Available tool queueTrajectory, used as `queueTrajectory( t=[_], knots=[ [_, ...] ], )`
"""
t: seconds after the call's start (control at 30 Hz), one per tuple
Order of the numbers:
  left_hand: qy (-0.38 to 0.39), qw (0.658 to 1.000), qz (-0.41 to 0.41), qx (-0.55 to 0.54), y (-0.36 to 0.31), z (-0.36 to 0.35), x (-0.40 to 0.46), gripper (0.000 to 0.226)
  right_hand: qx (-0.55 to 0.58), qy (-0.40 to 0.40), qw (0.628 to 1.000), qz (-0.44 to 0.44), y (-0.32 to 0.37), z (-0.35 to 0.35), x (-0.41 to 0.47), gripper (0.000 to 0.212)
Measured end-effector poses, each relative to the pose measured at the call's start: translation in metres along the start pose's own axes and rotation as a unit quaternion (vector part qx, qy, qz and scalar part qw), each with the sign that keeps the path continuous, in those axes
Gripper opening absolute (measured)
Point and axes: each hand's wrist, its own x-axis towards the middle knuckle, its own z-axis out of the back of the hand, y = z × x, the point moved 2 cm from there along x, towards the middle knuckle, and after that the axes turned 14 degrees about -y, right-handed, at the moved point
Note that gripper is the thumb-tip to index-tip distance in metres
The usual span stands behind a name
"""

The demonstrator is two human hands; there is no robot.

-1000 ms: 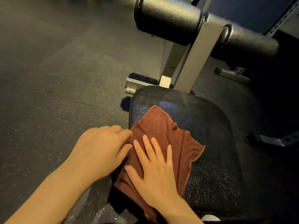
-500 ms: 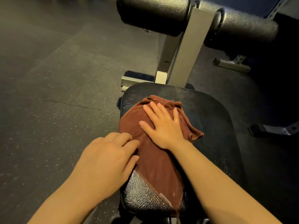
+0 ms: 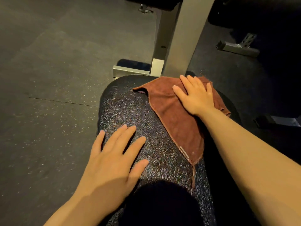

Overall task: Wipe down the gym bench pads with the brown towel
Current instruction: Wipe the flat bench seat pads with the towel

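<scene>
A black textured bench seat pad (image 3: 130, 108) fills the middle of the view. The brown towel (image 3: 177, 121) lies spread over the pad's far right part, one corner trailing toward me. My right hand (image 3: 195, 95) presses flat on the towel near the pad's far edge, fingers straight. My left hand (image 3: 114, 154) rests flat on the bare pad at its near left, fingers spread, apart from the towel.
A grey metal upright (image 3: 180, 35) rises just beyond the pad, with its foot bracket (image 3: 132, 70) on the floor. A black roller pad (image 3: 156, 4) crosses the top edge. Another grey frame foot (image 3: 237, 48) lies at right. Speckled rubber floor (image 3: 48, 95) stretches left.
My right hand has pushed the towel farther away and to the right across the pad. My left hand came off the pad's left edge and the towel and now lies flat on bare pad.
</scene>
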Motion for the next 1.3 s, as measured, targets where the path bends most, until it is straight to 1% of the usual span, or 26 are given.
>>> queueTrajectory(
  t=[0.13,0.3,0.4,0.5,0.67,0.73,0.83,0.87,1.0,1.13,1.2,1.3],
  knots=[
    [0.015,1.000,-0.017,0.013,-0.006,-0.020,0.008,0.050,-0.015,-0.012,1.000,-0.023,-0.032,0.002,-0.004,0.065],
    [0.014,0.999,-0.044,0.003,-0.002,-0.018,0.007,0.054,-0.028,-0.034,0.998,-0.054,-0.055,0.006,-0.022,0.061],
    [0.025,0.998,-0.057,-0.010,0.004,-0.011,0.002,0.051,-0.045,-0.037,0.995,-0.081,-0.054,0.011,-0.046,0.062],
    [0.025,0.998,-0.059,-0.021,0.007,0.002,-0.004,0.052,-0.063,-0.016,0.991,-0.115,-0.047,0.015,-0.077,0.063],
    [0.015,0.998,-0.065,-0.016,0.005,0.032,-0.008,0.053,-0.065,-0.006,0.990,-0.127,-0.012,0.024,-0.122,0.065],
    [0.005,0.998,-0.066,-0.005,0.002,0.045,-0.010,0.051,-0.066,0.001,0.991,-0.114,0.010,0.027,-0.140,0.069],
    [-0.014,0.997,-0.073,0.009,-0.001,0.063,-0.015,0.047,-0.035,0.005,0.997,-0.067,0.051,0.030,-0.169,0.091],
    [-0.019,0.997,-0.075,0.009,-0.001,0.068,-0.016,0.046,-0.021,0.012,0.998,-0.049,0.064,0.029,-0.178,0.094],
    [-0.028,0.997,-0.065,0.008,0.001,0.088,-0.025,0.041,0.034,0.027,0.999,0.023,0.108,0.027,-0.215,0.088],
    [-0.040,0.998,-0.054,0.015,0.005,0.105,-0.036,0.040,0.023,0.013,0.996,0.089,0.133,0.028,-0.245,0.074],
    [-0.052,0.997,-0.047,0.026,0.007,0.112,-0.043,0.041,0.014,0.009,0.995,0.101,0.135,0.027,-0.249,0.070],
    [-0.066,0.996,-0.032,0.044,0.012,0.122,-0.051,0.044,0.013,0.006,0.994,0.104,0.137,0.028,-0.246,0.072]
  ],
)
